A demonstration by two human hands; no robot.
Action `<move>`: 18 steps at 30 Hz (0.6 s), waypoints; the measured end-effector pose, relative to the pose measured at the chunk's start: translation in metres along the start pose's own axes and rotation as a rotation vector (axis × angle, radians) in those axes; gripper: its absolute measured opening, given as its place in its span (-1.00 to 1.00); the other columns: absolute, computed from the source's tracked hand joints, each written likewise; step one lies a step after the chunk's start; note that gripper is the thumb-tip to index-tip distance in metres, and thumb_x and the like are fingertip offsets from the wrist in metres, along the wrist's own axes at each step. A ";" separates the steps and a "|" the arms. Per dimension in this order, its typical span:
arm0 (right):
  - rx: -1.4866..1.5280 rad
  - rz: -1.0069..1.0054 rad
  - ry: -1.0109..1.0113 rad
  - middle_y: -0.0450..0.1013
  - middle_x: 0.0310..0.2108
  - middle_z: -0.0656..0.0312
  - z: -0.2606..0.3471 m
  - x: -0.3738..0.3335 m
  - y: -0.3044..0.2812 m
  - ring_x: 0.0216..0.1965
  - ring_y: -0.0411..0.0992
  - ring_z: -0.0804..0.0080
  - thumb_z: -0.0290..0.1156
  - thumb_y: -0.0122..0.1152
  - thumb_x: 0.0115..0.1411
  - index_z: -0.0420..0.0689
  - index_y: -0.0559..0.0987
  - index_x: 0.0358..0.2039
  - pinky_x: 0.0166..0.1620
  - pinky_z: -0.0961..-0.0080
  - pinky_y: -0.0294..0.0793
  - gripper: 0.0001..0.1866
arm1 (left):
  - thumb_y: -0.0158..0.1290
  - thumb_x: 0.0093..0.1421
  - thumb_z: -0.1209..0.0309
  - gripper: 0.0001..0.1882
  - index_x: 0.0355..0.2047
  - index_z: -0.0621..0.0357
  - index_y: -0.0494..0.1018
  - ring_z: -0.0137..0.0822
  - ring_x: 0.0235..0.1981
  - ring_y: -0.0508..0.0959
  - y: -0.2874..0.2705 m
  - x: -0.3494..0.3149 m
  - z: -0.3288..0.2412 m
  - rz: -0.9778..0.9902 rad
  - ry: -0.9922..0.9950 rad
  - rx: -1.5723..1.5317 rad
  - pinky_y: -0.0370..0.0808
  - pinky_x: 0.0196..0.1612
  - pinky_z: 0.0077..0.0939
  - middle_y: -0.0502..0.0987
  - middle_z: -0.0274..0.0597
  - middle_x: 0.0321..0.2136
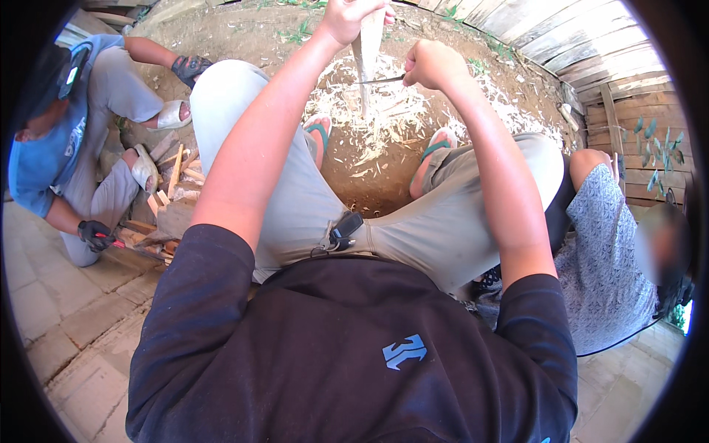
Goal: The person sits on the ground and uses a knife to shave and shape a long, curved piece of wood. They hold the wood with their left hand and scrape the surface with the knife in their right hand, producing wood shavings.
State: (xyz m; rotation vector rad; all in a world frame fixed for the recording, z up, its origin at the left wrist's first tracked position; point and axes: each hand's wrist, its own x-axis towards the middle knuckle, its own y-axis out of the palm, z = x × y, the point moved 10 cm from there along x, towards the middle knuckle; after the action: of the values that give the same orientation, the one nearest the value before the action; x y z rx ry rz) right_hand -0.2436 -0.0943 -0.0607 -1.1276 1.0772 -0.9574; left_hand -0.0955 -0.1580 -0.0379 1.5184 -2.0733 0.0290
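Note:
At the top of the head view, my left hand [346,19] is closed around the upper part of a pale wooden stick [367,46]. The stick hangs down over the ground and narrows toward its lower end. My right hand [436,63] is closed on a knife, its handle mostly hidden by the fingers. The dark, thin knife blade [384,80] points left and lies against or just in front of the lower part of the stick. Below both hands, pale wood shavings [384,118] cover the soil between my sandalled feet.
At the left, a person in a blue shirt [46,159] and dark gloves holds a red-handled tool [111,241] beside split wood pieces [173,173]. Another person in a patterned grey top [602,258] sits close at my right. A plank wall [591,44] stands at upper right.

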 end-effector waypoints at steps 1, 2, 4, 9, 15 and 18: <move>-0.033 -0.025 -0.041 0.64 -0.43 0.13 0.006 -0.002 -0.003 -0.29 0.63 0.19 -0.35 0.48 -0.10 -0.01 0.70 -0.44 -0.15 0.29 0.60 -0.84 | 0.17 0.18 0.33 -0.69 -0.15 0.29 0.49 -0.26 -0.43 0.64 0.004 0.001 -0.004 0.019 0.027 0.020 0.61 -0.34 -0.36 0.60 -0.10 -0.42; -0.084 -0.097 -0.052 0.63 -0.43 0.13 0.011 -0.005 -0.007 -0.28 0.63 0.19 -0.35 0.48 -0.10 -0.01 0.70 -0.44 -0.15 0.28 0.60 -0.84 | 0.16 0.18 0.33 -0.70 -0.16 0.29 0.49 -0.26 -0.43 0.63 0.006 0.001 -0.005 0.034 0.053 0.039 0.60 -0.34 -0.36 0.60 -0.10 -0.42; -0.187 -0.239 -0.074 0.63 -0.42 0.12 0.024 -0.012 -0.012 -0.28 0.63 0.18 -0.37 0.46 -0.09 0.00 0.70 -0.44 -0.16 0.26 0.61 -0.85 | 0.15 0.19 0.34 -0.72 -0.18 0.29 0.50 -0.27 -0.43 0.63 0.009 0.003 -0.008 0.051 0.091 0.073 0.60 -0.34 -0.36 0.60 -0.10 -0.43; -0.138 -0.238 -0.030 0.64 -0.36 0.08 0.037 -0.032 -0.043 -0.26 0.63 0.14 -0.38 0.41 -0.04 0.02 0.71 -0.40 -0.16 0.23 0.61 -0.87 | 0.14 0.20 0.34 -0.76 -0.22 0.27 0.52 -0.28 -0.44 0.63 0.015 -0.002 -0.005 0.059 0.057 -0.055 0.59 -0.34 -0.37 0.60 -0.12 -0.45; -0.181 -0.179 0.036 0.63 -0.28 0.03 0.028 -0.010 -0.007 -0.20 0.63 0.11 -0.41 0.34 0.02 -0.07 0.69 -0.31 -0.11 0.25 0.63 -0.82 | 0.16 0.19 0.34 -0.73 -0.19 0.29 0.52 -0.25 -0.45 0.64 0.007 -0.001 -0.002 -0.016 -0.024 -0.004 0.59 -0.37 -0.36 0.61 -0.08 -0.47; -0.129 -0.062 -0.019 0.63 -0.19 0.00 0.029 -0.008 -0.003 -0.13 0.63 0.12 -0.49 0.20 0.12 -0.20 0.66 -0.21 -0.08 0.24 0.64 -0.78 | 0.17 0.19 0.33 -0.69 -0.17 0.33 0.51 -0.23 -0.44 0.65 -0.005 0.000 0.001 -0.018 -0.018 -0.035 0.60 -0.35 -0.35 0.61 -0.03 -0.44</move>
State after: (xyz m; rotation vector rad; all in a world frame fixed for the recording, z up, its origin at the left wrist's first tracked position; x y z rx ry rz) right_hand -0.2170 -0.0813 -0.0539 -1.2795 1.1063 -0.9338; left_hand -0.0914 -0.1599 -0.0407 1.5212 -2.0632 -0.0274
